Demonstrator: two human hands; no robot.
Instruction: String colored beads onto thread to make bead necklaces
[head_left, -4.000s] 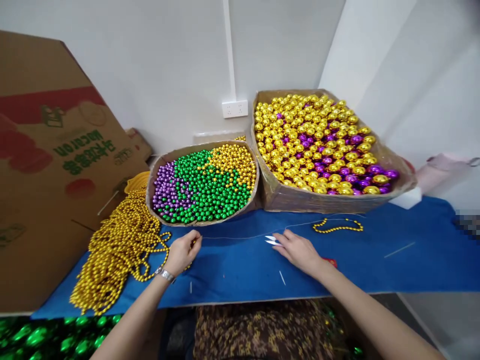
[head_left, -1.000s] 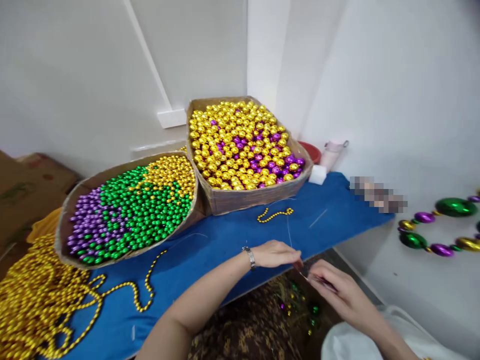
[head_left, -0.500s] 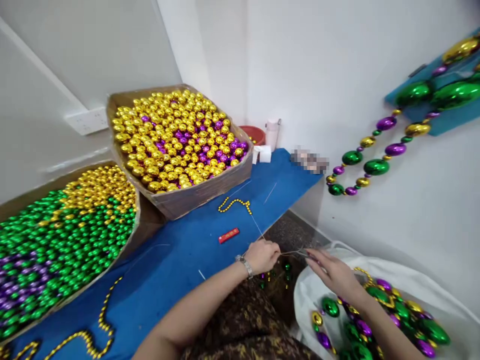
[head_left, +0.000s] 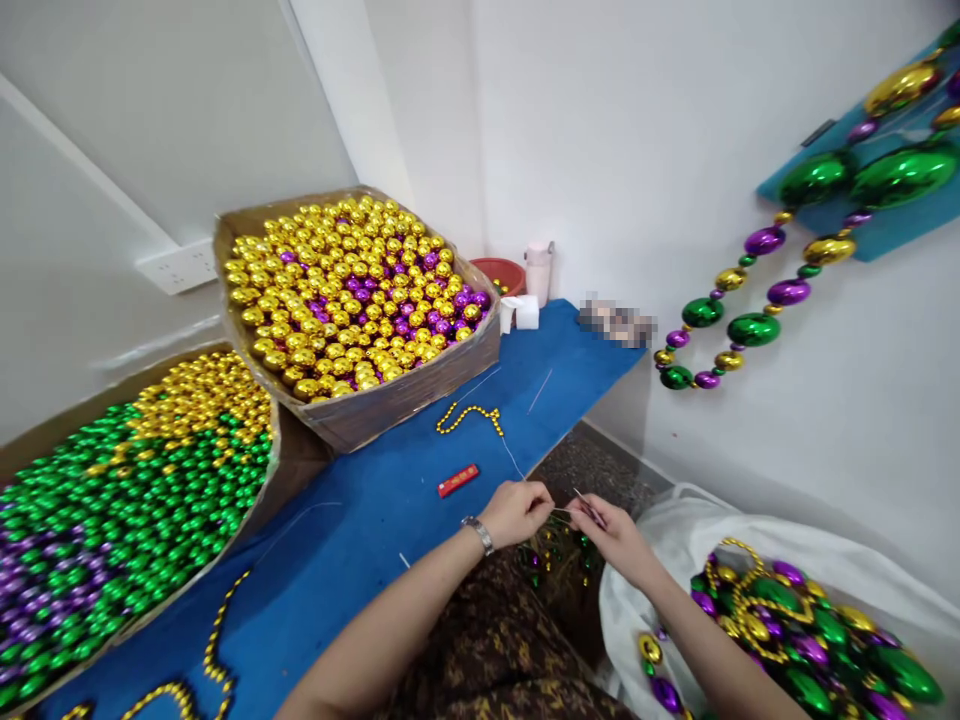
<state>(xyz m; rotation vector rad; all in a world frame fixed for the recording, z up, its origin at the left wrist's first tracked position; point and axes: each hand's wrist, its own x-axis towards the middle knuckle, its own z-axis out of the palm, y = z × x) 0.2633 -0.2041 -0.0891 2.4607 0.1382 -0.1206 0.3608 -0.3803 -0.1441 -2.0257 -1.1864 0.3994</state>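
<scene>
My left hand [head_left: 517,514], a bracelet at its wrist, pinches a thin pale string [head_left: 513,458] just past the table edge. That string leads up to a short strand of gold beads [head_left: 471,412] lying on the blue table. Close to the left fingertips, my right hand [head_left: 616,540] is closed around a slim pointed metal tool [head_left: 589,508]. Its exact kind is hard to make out. A bit of string spans the small gap between both hands.
Boxes of gold and purple beads [head_left: 337,300] and green and gold beads [head_left: 187,470] stand left. A red object [head_left: 457,480] lies on the blue tabletop [head_left: 375,520]. Bead necklaces [head_left: 810,630] fill a white sack [head_left: 697,525] at right; a large necklace [head_left: 754,329] hangs above.
My right hand has moved left and closer to the left hand. The tool in it now points up and left, where it had reached toward the left fingers. My left hand has barely shifted.
</scene>
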